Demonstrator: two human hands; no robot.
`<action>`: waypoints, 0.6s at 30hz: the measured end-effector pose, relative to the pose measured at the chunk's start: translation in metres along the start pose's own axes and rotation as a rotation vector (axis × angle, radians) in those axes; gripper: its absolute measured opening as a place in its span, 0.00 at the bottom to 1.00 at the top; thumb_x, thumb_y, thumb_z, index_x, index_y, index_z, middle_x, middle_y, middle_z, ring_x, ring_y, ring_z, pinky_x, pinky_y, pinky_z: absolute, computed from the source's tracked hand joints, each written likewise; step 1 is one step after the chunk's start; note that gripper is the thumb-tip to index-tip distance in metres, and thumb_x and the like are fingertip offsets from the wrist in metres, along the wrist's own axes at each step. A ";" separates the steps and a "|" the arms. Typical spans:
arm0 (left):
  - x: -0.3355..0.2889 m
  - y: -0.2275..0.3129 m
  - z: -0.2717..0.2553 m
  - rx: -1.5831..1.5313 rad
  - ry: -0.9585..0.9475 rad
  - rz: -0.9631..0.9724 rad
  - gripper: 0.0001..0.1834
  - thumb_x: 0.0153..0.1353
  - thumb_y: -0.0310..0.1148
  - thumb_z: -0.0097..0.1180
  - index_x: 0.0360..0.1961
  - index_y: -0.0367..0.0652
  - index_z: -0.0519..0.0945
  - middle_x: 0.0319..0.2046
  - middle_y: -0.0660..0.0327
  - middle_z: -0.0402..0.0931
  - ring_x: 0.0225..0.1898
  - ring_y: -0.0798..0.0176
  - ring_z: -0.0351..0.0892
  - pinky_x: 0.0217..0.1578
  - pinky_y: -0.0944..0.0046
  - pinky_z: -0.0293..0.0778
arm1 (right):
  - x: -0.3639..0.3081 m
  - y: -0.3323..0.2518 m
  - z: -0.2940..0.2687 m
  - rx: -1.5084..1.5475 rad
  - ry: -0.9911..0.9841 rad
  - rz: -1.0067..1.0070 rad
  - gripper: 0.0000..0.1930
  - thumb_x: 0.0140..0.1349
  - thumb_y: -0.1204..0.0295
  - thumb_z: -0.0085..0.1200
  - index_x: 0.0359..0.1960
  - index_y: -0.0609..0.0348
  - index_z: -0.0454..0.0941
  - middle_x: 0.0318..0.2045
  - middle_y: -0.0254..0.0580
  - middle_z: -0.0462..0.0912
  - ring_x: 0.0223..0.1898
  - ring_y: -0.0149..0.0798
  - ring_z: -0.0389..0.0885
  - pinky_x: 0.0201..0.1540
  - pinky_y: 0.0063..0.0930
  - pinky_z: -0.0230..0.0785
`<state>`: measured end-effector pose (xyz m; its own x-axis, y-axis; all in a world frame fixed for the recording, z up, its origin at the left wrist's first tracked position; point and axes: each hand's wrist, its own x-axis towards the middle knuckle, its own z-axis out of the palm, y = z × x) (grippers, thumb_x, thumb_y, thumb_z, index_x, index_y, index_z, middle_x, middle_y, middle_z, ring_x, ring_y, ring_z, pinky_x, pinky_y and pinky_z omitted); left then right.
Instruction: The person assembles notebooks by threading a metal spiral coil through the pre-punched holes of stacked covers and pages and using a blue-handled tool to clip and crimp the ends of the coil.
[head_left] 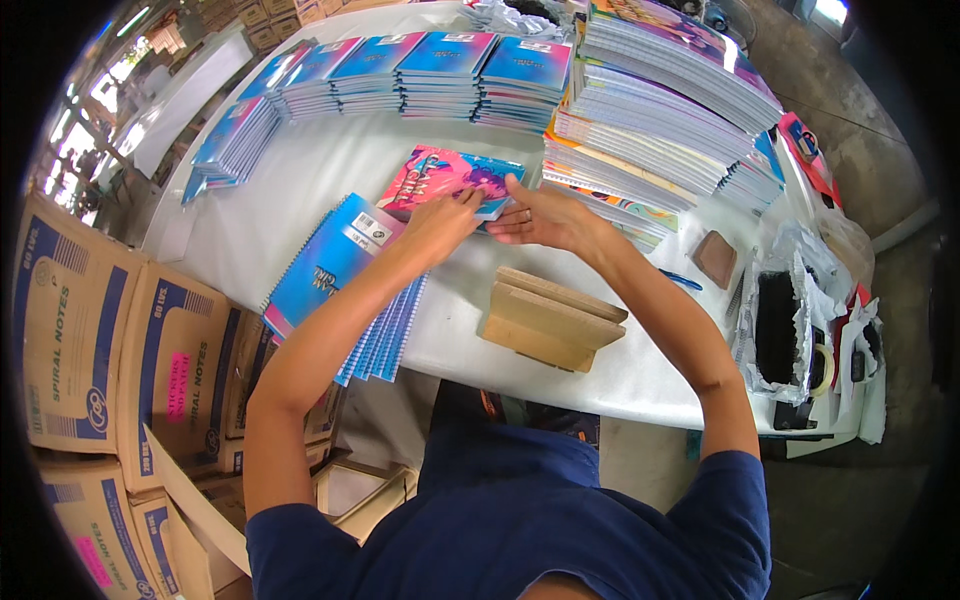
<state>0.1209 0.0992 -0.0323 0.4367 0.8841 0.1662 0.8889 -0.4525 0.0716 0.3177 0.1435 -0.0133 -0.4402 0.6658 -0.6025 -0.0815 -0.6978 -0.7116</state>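
Note:
A pink and blue spiral notebook (440,172) lies flat in the middle of the white table (300,170). My left hand (443,218) rests on its near edge with fingers bent down onto the cover. My right hand (540,215) lies flat beside it, fingers stretched toward the notebook's right corner, a ring on one finger. Under my left forearm sits a fanned pile of blue spiral notebooks (335,270).
Rows of notebook stacks (440,75) line the far edge, and taller piles (660,110) stand at the right. Wooden blocks (550,320) sit near the front edge. Cardboard boxes (110,350) stand at my left; bags and a tape roll (820,365) lie at right.

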 end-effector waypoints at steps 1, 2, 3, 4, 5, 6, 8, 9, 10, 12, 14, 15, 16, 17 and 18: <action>-0.002 -0.003 0.003 -0.018 0.063 0.020 0.28 0.62 0.37 0.53 0.63 0.42 0.67 0.47 0.51 0.79 0.43 0.48 0.81 0.39 0.50 0.78 | 0.011 0.005 0.000 -0.050 -0.012 -0.045 0.25 0.65 0.58 0.58 0.49 0.73 0.72 0.38 0.57 0.81 0.40 0.48 0.84 0.44 0.39 0.80; -0.002 -0.006 0.005 -0.027 0.047 0.011 0.28 0.62 0.38 0.54 0.63 0.42 0.68 0.46 0.52 0.80 0.42 0.48 0.81 0.39 0.50 0.78 | 0.022 0.010 -0.002 -0.099 -0.024 -0.089 0.25 0.65 0.59 0.58 0.47 0.73 0.71 0.38 0.56 0.80 0.40 0.49 0.83 0.43 0.40 0.80; -0.004 -0.009 0.004 -0.034 0.030 -0.009 0.28 0.62 0.38 0.54 0.63 0.43 0.69 0.44 0.52 0.80 0.41 0.48 0.81 0.38 0.50 0.78 | 0.024 0.010 0.005 -0.153 -0.042 -0.128 0.24 0.65 0.59 0.58 0.46 0.74 0.71 0.37 0.56 0.80 0.40 0.49 0.83 0.42 0.42 0.80; -0.005 -0.011 0.004 -0.042 0.012 -0.028 0.28 0.62 0.38 0.55 0.63 0.44 0.69 0.43 0.52 0.81 0.40 0.47 0.81 0.38 0.50 0.78 | 0.024 0.013 0.009 -0.171 -0.047 -0.120 0.23 0.65 0.58 0.58 0.42 0.72 0.70 0.35 0.55 0.79 0.38 0.48 0.83 0.39 0.41 0.81; -0.004 -0.013 0.004 -0.046 -0.021 -0.023 0.27 0.62 0.39 0.55 0.62 0.46 0.70 0.41 0.53 0.82 0.39 0.48 0.82 0.38 0.50 0.77 | 0.023 0.012 0.011 -0.203 -0.011 -0.105 0.23 0.66 0.58 0.56 0.42 0.71 0.71 0.34 0.55 0.80 0.36 0.47 0.84 0.37 0.40 0.81; -0.005 -0.011 -0.001 -0.056 -0.056 -0.017 0.26 0.62 0.39 0.55 0.62 0.47 0.71 0.39 0.53 0.82 0.38 0.48 0.82 0.37 0.50 0.77 | 0.016 0.011 0.015 -0.235 0.028 -0.086 0.22 0.66 0.57 0.55 0.43 0.70 0.72 0.32 0.54 0.81 0.33 0.46 0.84 0.34 0.39 0.81; -0.004 -0.005 -0.010 -0.067 -0.085 -0.023 0.25 0.61 0.41 0.56 0.60 0.51 0.74 0.36 0.53 0.83 0.37 0.48 0.82 0.37 0.51 0.77 | 0.014 0.010 0.014 -0.317 0.078 -0.048 0.23 0.67 0.53 0.51 0.42 0.68 0.73 0.30 0.53 0.81 0.29 0.44 0.84 0.30 0.36 0.80; -0.002 -0.001 -0.015 -0.067 -0.075 -0.035 0.24 0.61 0.42 0.56 0.59 0.53 0.76 0.34 0.53 0.83 0.36 0.49 0.82 0.37 0.51 0.77 | 0.015 0.008 0.010 -0.370 0.089 -0.033 0.26 0.68 0.50 0.49 0.41 0.68 0.73 0.29 0.51 0.82 0.28 0.42 0.83 0.29 0.34 0.80; -0.001 0.002 -0.017 -0.068 -0.066 -0.047 0.23 0.61 0.43 0.57 0.58 0.54 0.77 0.33 0.54 0.83 0.36 0.49 0.82 0.37 0.51 0.77 | 0.014 0.007 0.005 -0.422 0.100 -0.018 0.29 0.68 0.47 0.48 0.39 0.68 0.74 0.27 0.50 0.82 0.26 0.41 0.83 0.28 0.32 0.79; 0.001 -0.005 -0.010 -0.110 0.035 0.026 0.23 0.59 0.47 0.58 0.55 0.55 0.80 0.33 0.54 0.83 0.36 0.50 0.83 0.38 0.53 0.77 | 0.011 0.005 -0.003 -0.471 0.010 0.015 0.33 0.67 0.42 0.42 0.38 0.69 0.75 0.26 0.48 0.82 0.25 0.39 0.83 0.27 0.29 0.78; 0.003 -0.010 -0.005 -0.141 0.037 0.003 0.22 0.59 0.48 0.59 0.53 0.57 0.81 0.34 0.55 0.83 0.36 0.50 0.83 0.38 0.53 0.77 | 0.009 0.002 -0.006 -0.496 -0.036 0.032 0.36 0.67 0.39 0.39 0.37 0.68 0.75 0.26 0.48 0.82 0.25 0.38 0.83 0.26 0.26 0.77; 0.005 -0.004 -0.019 -0.152 -0.013 -0.052 0.21 0.59 0.49 0.58 0.53 0.58 0.81 0.34 0.55 0.84 0.36 0.50 0.83 0.37 0.52 0.76 | 0.007 -0.002 -0.007 -0.492 -0.035 0.032 0.36 0.67 0.38 0.39 0.36 0.68 0.76 0.27 0.48 0.82 0.25 0.37 0.83 0.26 0.25 0.77; 0.007 -0.001 -0.026 -0.163 -0.064 -0.107 0.20 0.59 0.49 0.58 0.52 0.59 0.82 0.34 0.55 0.84 0.36 0.50 0.83 0.36 0.51 0.76 | 0.004 -0.004 -0.007 -0.489 -0.033 0.033 0.36 0.67 0.38 0.38 0.36 0.67 0.76 0.28 0.48 0.82 0.25 0.37 0.83 0.26 0.24 0.76; 0.009 -0.005 -0.017 -0.214 -0.015 -0.082 0.20 0.59 0.49 0.58 0.52 0.59 0.82 0.34 0.55 0.84 0.36 0.50 0.83 0.37 0.52 0.76 | 0.003 -0.006 -0.007 -0.456 -0.031 0.035 0.37 0.67 0.37 0.37 0.36 0.68 0.76 0.29 0.49 0.82 0.26 0.37 0.83 0.26 0.25 0.77; 0.009 -0.016 -0.007 -0.257 0.039 -0.066 0.19 0.59 0.49 0.58 0.51 0.60 0.82 0.35 0.54 0.84 0.36 0.50 0.83 0.37 0.53 0.76 | 0.002 -0.007 -0.001 -0.428 -0.040 0.034 0.38 0.66 0.37 0.36 0.37 0.68 0.75 0.30 0.50 0.82 0.26 0.38 0.83 0.27 0.26 0.77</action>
<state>0.1097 0.1136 -0.0254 0.3685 0.9100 0.1902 0.8488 -0.4127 0.3304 0.3181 0.1504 -0.0100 -0.4710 0.6278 -0.6198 0.3085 -0.5410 -0.7824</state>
